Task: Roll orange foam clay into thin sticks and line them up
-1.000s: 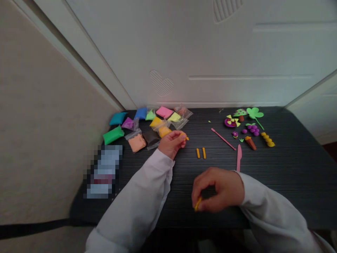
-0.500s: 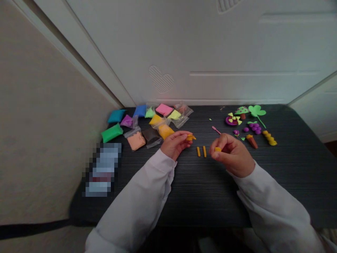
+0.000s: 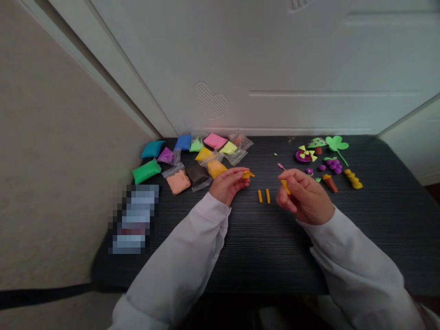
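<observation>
My left hand (image 3: 228, 184) pinches a small piece of orange-yellow modelling clay (image 3: 247, 175) that sticks out past the fingertips. In the fingers of my right hand (image 3: 304, 196) is another orange-yellow clay piece (image 3: 285, 186), partly covered by the thumb. Two short orange-yellow clay sticks (image 3: 264, 196) lie side by side on the black table (image 3: 254, 247) between the hands. Behind my right hand the tip of a pink modelling tool (image 3: 281, 166) shows; the rest of it and the pink knife are hidden.
Several bags of coloured clay (image 3: 177, 179) lie at the back left, with a blurred-out phone-like thing (image 3: 134, 220) in front. Clay models stand at the back right: a purple dish (image 3: 302, 156), a clover (image 3: 337, 144), grapes (image 3: 334, 166), a brown cone (image 3: 330, 183), a yellow twist (image 3: 353, 178).
My right hand has risen from the table's front edge to beside the sticks, its clay piece still held and now turned. My left hand has shifted slightly right with its piece.
</observation>
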A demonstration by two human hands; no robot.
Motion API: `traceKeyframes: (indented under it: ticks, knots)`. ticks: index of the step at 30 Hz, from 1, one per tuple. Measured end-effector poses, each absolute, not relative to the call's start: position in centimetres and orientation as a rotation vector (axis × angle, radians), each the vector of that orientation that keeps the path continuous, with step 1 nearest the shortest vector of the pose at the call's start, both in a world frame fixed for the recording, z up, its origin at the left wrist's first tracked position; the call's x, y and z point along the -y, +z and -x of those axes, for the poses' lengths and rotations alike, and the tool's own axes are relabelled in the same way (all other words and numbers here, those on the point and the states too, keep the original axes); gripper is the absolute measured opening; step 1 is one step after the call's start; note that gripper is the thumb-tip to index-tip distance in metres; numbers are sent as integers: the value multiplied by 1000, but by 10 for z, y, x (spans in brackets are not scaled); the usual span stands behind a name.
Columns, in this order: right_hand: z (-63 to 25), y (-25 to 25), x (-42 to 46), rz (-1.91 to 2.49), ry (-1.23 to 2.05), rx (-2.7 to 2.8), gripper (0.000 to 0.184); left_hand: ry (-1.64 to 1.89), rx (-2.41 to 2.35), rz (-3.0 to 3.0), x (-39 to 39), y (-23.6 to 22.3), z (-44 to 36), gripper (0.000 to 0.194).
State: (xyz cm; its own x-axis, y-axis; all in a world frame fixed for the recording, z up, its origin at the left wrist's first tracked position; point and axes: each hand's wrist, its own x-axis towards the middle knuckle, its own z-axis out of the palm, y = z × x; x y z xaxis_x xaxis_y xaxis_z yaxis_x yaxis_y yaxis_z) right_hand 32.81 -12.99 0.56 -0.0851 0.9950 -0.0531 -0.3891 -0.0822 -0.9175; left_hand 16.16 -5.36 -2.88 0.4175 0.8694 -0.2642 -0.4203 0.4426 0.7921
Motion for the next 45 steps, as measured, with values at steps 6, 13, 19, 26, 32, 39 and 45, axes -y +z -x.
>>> traceKeyframes:
  ticks: [6,13,19,26,32,39,45]
  knots:
    - [-330,8,129,859,1403,882,22,931,-774,-802,52,-35,-162,20]
    - [-328,10,131,914,1474,845,12,1041,-1035,-1855,52,-46,-161,22]
    - [-328,11,130,793,1437,805,23,1005,-1077,-2401,51,-55,-163,19]
    - [-328,6,125,893,1380,805,15,1038,-1094,-2434,51,-55,-163,17]
    - [-327,5,128,904,1526,801,22,1024,-1110,-2397,54,-53,-163,17]
    - [-327,5,130,867,1549,915,12,990,-1134,-2387,54,-51,-163,18]
    - [-330,6,133,798,1460,939,20,977,-1125,-2393,53,-52,-163,19]
